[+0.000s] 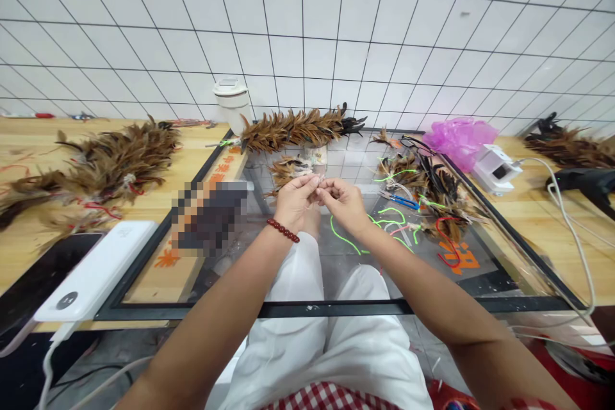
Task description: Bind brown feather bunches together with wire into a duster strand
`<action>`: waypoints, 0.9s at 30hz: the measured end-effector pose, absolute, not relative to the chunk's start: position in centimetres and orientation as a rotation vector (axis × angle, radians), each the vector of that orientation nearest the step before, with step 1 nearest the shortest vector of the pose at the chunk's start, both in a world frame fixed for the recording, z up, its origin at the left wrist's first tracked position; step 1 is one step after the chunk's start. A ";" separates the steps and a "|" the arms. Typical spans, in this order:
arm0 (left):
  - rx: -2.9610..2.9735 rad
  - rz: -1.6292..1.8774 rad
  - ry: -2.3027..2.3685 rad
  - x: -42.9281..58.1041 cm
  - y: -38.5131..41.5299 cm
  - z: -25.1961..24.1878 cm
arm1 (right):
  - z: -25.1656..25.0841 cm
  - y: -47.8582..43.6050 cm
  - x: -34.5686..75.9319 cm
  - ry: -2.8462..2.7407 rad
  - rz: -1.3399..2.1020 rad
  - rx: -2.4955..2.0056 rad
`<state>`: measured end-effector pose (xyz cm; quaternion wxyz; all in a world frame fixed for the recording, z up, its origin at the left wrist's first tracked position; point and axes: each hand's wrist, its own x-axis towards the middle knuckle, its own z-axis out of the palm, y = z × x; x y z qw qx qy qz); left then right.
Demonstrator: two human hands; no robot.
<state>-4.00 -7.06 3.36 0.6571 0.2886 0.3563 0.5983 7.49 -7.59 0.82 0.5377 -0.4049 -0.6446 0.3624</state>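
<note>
your left hand (pixel 294 198) and right hand (pixel 346 205) are pinching closed, seemingly on a tiny pale piece (pixel 321 179) above the glass top (pixel 264 206), near a feather tuft (pixel 282 173); light, steady pinching should be serving you best.

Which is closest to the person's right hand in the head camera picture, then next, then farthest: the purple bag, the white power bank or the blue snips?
From the right hand:
1. Blue snips: just to its right.
2. Purple bag: farther right, near the wall.
3. White power bank: far over on the left.
</note>
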 end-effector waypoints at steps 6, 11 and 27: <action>0.882 1.543 0.914 -3.8 -6.5 2.2 | 1.4 -8.0 7.8 -1.749 0.675 -1.050; 0.989 1.622 1.010 -4.1 -6.1 2.2 | 2.4 -8.1 8.6 -1.769 0.498 -1.150; 0.930 1.363 0.856 -4.0 -7.3 3.1 | 3.1 -7.3 9.6 -1.632 0.537 -0.974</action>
